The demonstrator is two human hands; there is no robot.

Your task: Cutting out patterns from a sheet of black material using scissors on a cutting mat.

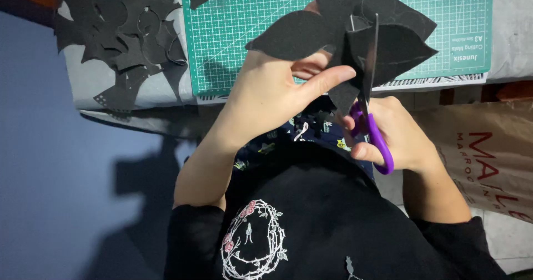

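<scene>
My left hand [275, 88] pinches a piece of black felt-like sheet [344, 30] cut into leaf or petal shapes, held up over the near edge of a green cutting mat [244, 36]. My right hand [400, 135] grips purple-handled scissors [371, 119], fingers through the loops. The blades point upward and are set into the black sheet near its middle. Both hands are close together in front of my chest.
A pile of black offcuts [119, 36] lies on the grey surface left of the mat. A brown paper bag [488, 152] stands at the right on a tiled floor. A blue surface [61, 169] fills the left side. My black printed top [311, 224] is below.
</scene>
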